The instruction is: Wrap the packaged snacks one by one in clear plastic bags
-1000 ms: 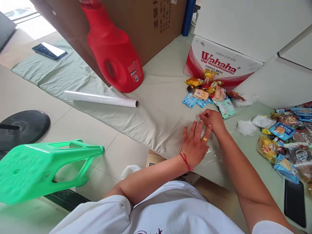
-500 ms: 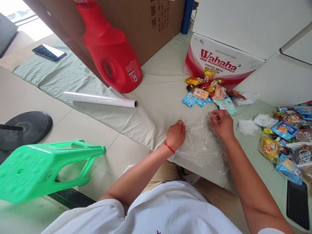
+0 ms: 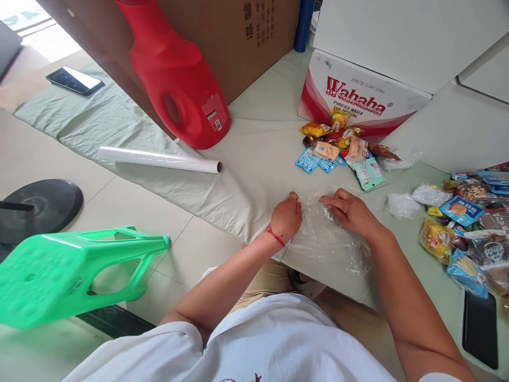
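Observation:
A crumpled sheet of clear plastic film [image 3: 318, 233], perhaps a bag, spreads between my hands over the front edge of the cloth-covered table. My left hand [image 3: 287, 216], with a red string on the wrist, is closed on its upper left edge. On the upper right, my right hand [image 3: 350, 211] pinches the same film between thumb and fingers. Beyond the right hand lies a mint-green snack packet [image 3: 368, 174], in front of a heap of small wrapped snacks [image 3: 326, 150].
A red jug [image 3: 183, 90] and a white roll [image 3: 159, 159] stand and lie to the left. The Wahaha carton [image 3: 358, 101] is at the back. Packaged snacks [image 3: 463, 209] and a black phone [image 3: 480, 329] lie right. A green stool [image 3: 43, 278] is on the floor.
My right hand has moved left, closer to my left hand, and has gathered the film's upper edge. The left hand keeps its hold in nearly the same place.

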Motion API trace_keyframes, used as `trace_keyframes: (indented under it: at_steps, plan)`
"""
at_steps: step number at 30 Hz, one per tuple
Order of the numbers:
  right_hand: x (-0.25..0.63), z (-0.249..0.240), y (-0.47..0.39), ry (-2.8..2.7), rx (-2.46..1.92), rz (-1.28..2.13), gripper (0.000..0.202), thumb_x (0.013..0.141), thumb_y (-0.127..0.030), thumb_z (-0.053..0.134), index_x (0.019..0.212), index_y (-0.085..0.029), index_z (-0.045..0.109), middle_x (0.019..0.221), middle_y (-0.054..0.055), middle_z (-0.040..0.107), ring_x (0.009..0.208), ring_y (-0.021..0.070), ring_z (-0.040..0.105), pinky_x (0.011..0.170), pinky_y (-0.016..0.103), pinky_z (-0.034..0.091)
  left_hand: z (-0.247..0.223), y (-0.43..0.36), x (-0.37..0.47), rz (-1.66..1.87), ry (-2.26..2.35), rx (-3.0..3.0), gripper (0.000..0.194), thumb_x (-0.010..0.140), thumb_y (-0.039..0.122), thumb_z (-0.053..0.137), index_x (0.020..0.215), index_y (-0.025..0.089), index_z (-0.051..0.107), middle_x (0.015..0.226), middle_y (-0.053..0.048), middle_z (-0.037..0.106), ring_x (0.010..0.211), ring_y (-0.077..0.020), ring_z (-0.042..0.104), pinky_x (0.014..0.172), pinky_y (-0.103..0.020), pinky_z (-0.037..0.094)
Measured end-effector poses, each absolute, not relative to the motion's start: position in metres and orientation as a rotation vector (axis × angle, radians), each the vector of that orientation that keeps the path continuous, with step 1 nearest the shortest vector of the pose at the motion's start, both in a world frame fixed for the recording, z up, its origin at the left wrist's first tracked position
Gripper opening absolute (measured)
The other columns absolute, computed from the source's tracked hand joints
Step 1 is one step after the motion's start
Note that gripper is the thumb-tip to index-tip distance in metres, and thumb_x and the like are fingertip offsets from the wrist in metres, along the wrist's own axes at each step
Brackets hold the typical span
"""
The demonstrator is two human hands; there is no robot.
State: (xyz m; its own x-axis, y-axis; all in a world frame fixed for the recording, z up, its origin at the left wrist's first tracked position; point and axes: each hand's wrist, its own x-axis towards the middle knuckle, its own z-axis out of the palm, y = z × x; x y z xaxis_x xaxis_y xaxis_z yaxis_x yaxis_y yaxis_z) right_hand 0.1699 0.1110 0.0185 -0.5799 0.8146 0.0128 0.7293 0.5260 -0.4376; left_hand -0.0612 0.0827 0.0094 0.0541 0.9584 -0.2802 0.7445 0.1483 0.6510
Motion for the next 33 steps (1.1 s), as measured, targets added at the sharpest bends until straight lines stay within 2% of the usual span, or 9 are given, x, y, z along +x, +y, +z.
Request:
trace_keyframes:
  at_steps: [5, 10, 13, 17, 20, 23, 26, 29, 33]
  plan:
    - [0.16, 0.022, 0.117, -2.591, -1.413, 0.542, 0.045, 0.106, -0.03, 0.045, 0.146, -0.027, 0.064, 0.1, 0.006, 0.065, 0.084, 0.0195, 0.063, 0.076, 0.031, 0.047, 0.012, 0.084, -0.06, 0.324, 1.724, 1.652, 0.026, 0.107, 0.027, 0.031, 0.119, 0.016, 0.052, 0.092, -0.014, 0.075, 0.088, -0.0308, 0.073, 0.073, -0.035, 0.043]
    - [0.128, 0.025, 0.122, -2.634, -1.527, 0.382, 0.052, 0.105, -0.036, 0.05, 0.156, -0.027, 0.054, 0.112, 0.009, 0.071, 0.102, 0.0275, 0.063, 0.083, 0.035, 0.048, 0.013, 0.083, -0.061, 0.375, 1.683, 1.641, 0.024, 0.103, 0.026, 0.043, 0.122, 0.015, 0.052, 0.095, -0.014, 0.075, 0.092, -0.0311, 0.074, 0.076, -0.036, 0.048]
    - [0.109, 0.022, 0.122, -2.639, -1.549, 0.268, 0.055, 0.103, -0.04, 0.055, 0.155, -0.024, 0.054, 0.117, 0.013, 0.07, 0.111, 0.0332, 0.057, 0.092, 0.042, 0.047, 0.011, 0.077, -0.062, 0.431, 1.663, 1.592, 0.037, 0.099, 0.028, 0.05, 0.133, 0.012, 0.048, 0.091, -0.012, 0.075, 0.089, -0.0307, 0.074, 0.078, -0.037, 0.05]
    - [0.093, 0.013, 0.116, -2.573, -1.521, 0.262, 0.055, 0.101, -0.039, 0.058, 0.154, -0.023, 0.055, 0.138, 0.014, 0.065, 0.129, 0.0371, 0.049, 0.105, 0.051, 0.043, 0.007, 0.056, -0.068, 0.701, 1.752, 1.618, 0.052, 0.094, 0.027, 0.058, 0.142, 0.013, 0.043, 0.12, -0.018, 0.069, 0.103, -0.0289, 0.072, 0.082, -0.037, 0.053]
    - [0.083, 0.008, 0.11, -2.57, -1.501, 0.283, 0.06, 0.102, -0.033, 0.054, 0.16, -0.021, 0.045, 0.153, 0.012, 0.057, 0.148, 0.035, 0.036, 0.12, 0.059, 0.03, 0.011, 0.043, -0.074, 1.151, 1.806, 1.766, 0.038, 0.095, 0.026, 0.057, 0.132, 0.017, 0.051, 0.127, -0.017, 0.063, 0.108, -0.0255, 0.068, 0.081, -0.036, 0.054]
    - [0.071, 0.006, 0.106, -2.601, -1.526, 0.293, 0.059, 0.105, -0.03, 0.044, 0.163, -0.021, 0.038, 0.161, 0.011, 0.049, 0.157, 0.0316, 0.026, 0.125, 0.067, 0.015, 0.023, 0.05, -0.078, 1.365, 1.57, 1.952, 0.013, 0.101, 0.025, 0.049, 0.107, 0.02, 0.059, 0.106, -0.01, 0.068, 0.101, -0.0218, 0.066, 0.088, -0.037, 0.054]
    - [0.063, 0.008, 0.102, -2.644, -1.518, 0.317, 0.056, 0.106, -0.028, 0.037, 0.162, -0.022, 0.04, 0.165, 0.01, 0.044, 0.16, 0.0297, 0.021, 0.126, 0.069, 0.011, 0.028, 0.08, -0.078, 1.189, 1.471, 1.903, 0.023, 0.104, 0.025, 0.04, 0.093, 0.021, 0.06, 0.098, -0.008, 0.07, 0.096, -0.0198, 0.067, 0.091, -0.035, 0.054]
    - [0.062, 0.011, 0.089, -2.613, -1.545, 0.335, 0.056, 0.106, -0.03, 0.041, 0.161, -0.017, 0.042, 0.167, 0.014, 0.039, 0.16, 0.0307, 0.023, 0.127, 0.066, 0.015, 0.02, 0.115, -0.08, 0.93, 1.6, 1.812, 0.032, 0.105, 0.025, 0.034, 0.088, 0.02, 0.061, 0.099, -0.01, 0.072, 0.098, -0.0221, 0.068, 0.095, -0.038, 0.054]
    - [0.061, 0.009, 0.043, -2.61, -1.441, 0.405, 0.057, 0.107, -0.042, 0.045, 0.155, -0.012, 0.051, 0.166, 0.017, 0.039, 0.159, 0.0321, 0.026, 0.13, 0.06, 0.015, -0.004, 0.135, -0.091, 0.714, 1.523, 1.942, 0.042, 0.107, 0.03, 0.031, 0.09, 0.017, 0.066, 0.108, -0.013, 0.075, 0.118, -0.0245, 0.067, 0.111, -0.041, 0.05]
